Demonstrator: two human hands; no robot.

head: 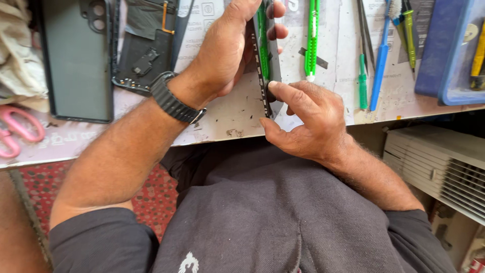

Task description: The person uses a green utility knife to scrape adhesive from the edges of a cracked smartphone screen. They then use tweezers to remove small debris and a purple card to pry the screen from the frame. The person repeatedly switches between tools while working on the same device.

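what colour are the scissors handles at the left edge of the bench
Pink; the scissors handles show at the far left of the head view, lying on the bench.

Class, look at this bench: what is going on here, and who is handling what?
A person holds a phone on edge over a worktable. The left hand grips its upper part; the right hand pinches its lower end. A green knife, screwdrivers, a phone back cover and pink scissors lie around.

Bright daylight falls on a scuffed white workbench (227, 119). Below its edge there's a red dotted floor covering (151, 197), and at right sits a white slatted appliance (444, 169).
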